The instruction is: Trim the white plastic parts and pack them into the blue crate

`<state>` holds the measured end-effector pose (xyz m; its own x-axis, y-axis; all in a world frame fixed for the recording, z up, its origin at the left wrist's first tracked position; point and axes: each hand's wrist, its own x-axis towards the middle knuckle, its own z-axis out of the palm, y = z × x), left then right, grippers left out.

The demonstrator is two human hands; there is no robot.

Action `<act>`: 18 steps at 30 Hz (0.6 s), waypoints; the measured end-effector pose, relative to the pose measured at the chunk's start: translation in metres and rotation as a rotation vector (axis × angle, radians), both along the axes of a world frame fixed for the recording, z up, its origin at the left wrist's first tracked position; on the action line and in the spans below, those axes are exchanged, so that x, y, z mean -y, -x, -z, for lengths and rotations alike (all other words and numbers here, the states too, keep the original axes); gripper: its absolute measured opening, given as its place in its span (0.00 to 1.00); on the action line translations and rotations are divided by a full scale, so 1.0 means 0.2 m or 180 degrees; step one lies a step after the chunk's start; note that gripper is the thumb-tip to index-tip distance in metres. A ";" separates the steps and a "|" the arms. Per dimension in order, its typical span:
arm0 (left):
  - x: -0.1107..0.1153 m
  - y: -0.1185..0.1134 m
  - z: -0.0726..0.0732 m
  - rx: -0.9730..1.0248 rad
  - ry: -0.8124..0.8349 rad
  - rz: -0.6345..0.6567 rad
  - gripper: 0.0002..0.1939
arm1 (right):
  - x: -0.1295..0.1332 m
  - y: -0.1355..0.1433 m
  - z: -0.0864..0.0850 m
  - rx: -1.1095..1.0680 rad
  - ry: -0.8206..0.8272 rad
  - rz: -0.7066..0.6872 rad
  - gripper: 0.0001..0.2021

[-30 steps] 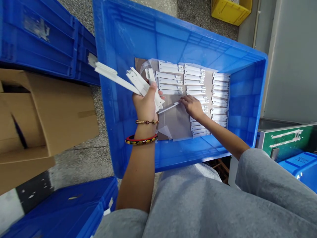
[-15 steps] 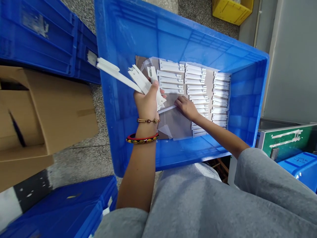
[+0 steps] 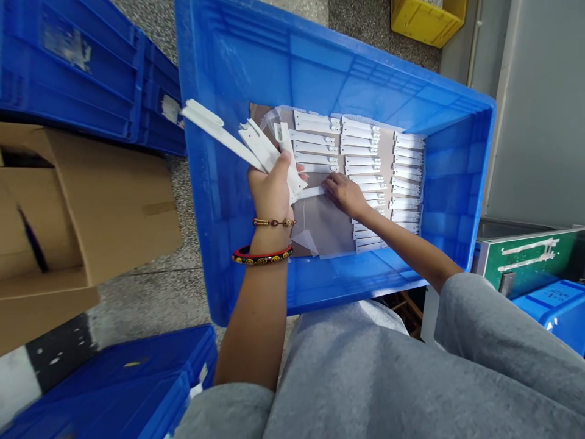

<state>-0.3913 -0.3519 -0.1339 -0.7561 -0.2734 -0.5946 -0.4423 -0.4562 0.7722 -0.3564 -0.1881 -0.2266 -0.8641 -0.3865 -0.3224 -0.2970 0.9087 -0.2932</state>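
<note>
Several long white plastic parts (image 3: 262, 146) fan out of my left hand (image 3: 273, 183), which is closed around them over the left side of a blue crate (image 3: 336, 30). My right hand (image 3: 342, 194) pinches the right end of one more white strip-shaped part (image 3: 311, 192), low over the brown sheet (image 3: 326, 222) at the crate's bottom. That part's left end reaches toward my left hand. White parts like these lie in three columns; the left column (image 3: 314, 143) ends just above my right hand, and my right forearm covers some of the middle column (image 3: 363, 131).
Right of these is the far column (image 3: 408, 171). Clear film (image 3: 305, 241) lies on the sheet. An open cardboard box (image 3: 132, 207) and blue crates (image 3: 91, 67) stand to the left, another blue crate (image 3: 137, 372) lower left, a yellow bin (image 3: 427, 21) at the back.
The strip in my right hand has turned so that its broader face shows, and its left end has risen slightly. My left hand and its bundle have barely shifted.
</note>
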 end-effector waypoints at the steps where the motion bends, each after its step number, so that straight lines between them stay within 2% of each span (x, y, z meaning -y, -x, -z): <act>1: 0.00 0.00 0.00 -0.0011 0.0002 0.0034 0.08 | 0.00 0.02 0.00 -0.0015 -0.0019 0.0095 0.13; 5: 0.00 0.00 0.02 0.0025 0.0057 0.0090 0.07 | -0.01 0.05 -0.01 0.0006 0.0085 0.0419 0.10; 8: 0.00 -0.02 0.04 0.0006 0.0172 0.0342 0.07 | 0.00 0.06 -0.08 -0.0096 0.1003 0.0731 0.16; 11: 0.00 -0.04 0.05 0.0036 0.0349 0.1066 0.08 | 0.03 0.11 -0.18 -0.0005 0.2173 0.0882 0.24; 14: 0.00 -0.05 0.08 -0.0057 0.0643 0.1563 0.07 | 0.02 0.17 -0.26 0.0293 0.2802 0.0923 0.26; 16: 0.02 -0.04 0.10 -0.0245 0.0899 0.1474 0.05 | -0.03 0.20 -0.26 0.0415 0.2960 0.1118 0.25; 18: 0.04 -0.03 0.10 -0.0495 0.1228 0.1248 0.06 | -0.08 0.18 -0.22 0.0425 0.3029 0.1450 0.23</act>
<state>-0.3850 -0.3593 -0.1549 -0.9154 -0.1301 -0.3810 -0.3896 0.0471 0.9198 -0.3933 -0.1713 -0.1828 -0.9707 -0.1784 -0.1607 0.1006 0.3056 -0.9468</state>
